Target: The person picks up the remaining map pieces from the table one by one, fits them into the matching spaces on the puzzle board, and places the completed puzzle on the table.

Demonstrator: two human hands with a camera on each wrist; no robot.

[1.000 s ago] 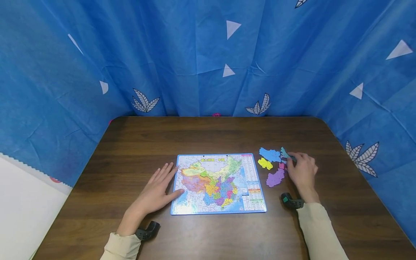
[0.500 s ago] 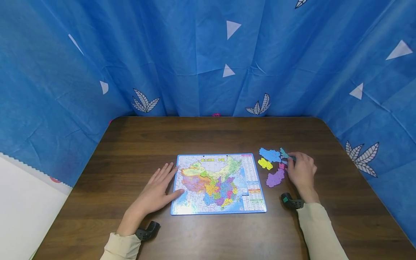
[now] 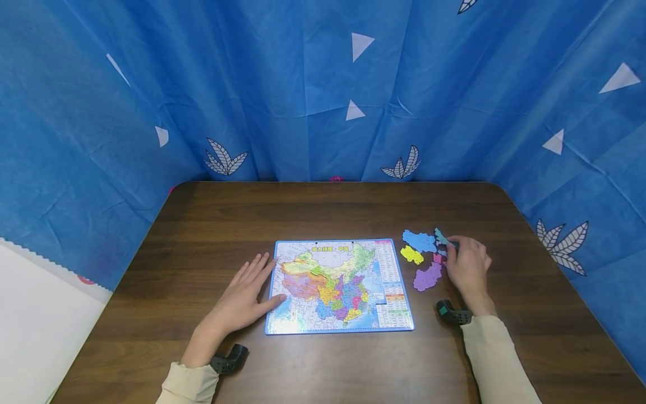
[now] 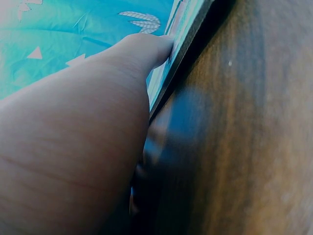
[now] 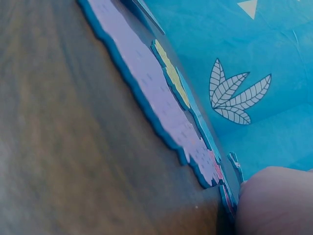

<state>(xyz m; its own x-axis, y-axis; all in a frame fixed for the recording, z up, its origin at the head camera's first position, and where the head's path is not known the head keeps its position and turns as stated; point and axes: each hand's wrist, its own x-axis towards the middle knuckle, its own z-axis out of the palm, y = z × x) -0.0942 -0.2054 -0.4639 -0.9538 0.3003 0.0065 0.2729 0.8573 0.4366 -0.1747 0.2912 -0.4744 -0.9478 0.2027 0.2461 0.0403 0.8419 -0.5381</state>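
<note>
A map puzzle board with a blue rim lies flat on the table. My left hand rests at its left edge, fingers straight and spread, thumb over the board; the left wrist view shows the thumb on the board's edge. To the right of the board, my right hand pinches a teal puzzle piece between thumb and fingers. Beside it lie a blue piece, a yellow piece, a small pink piece and a purple piece. The right fingertips are partly hidden.
The brown wooden table ends at a blue curtain behind and at the sides. A black wrist camera sits on the left wrist, another camera on the right. White material lies at the left.
My right hand has shifted very slightly left, and the teal piece has tilted or moved a little with it. The left hand and the board have stayed in place.
</note>
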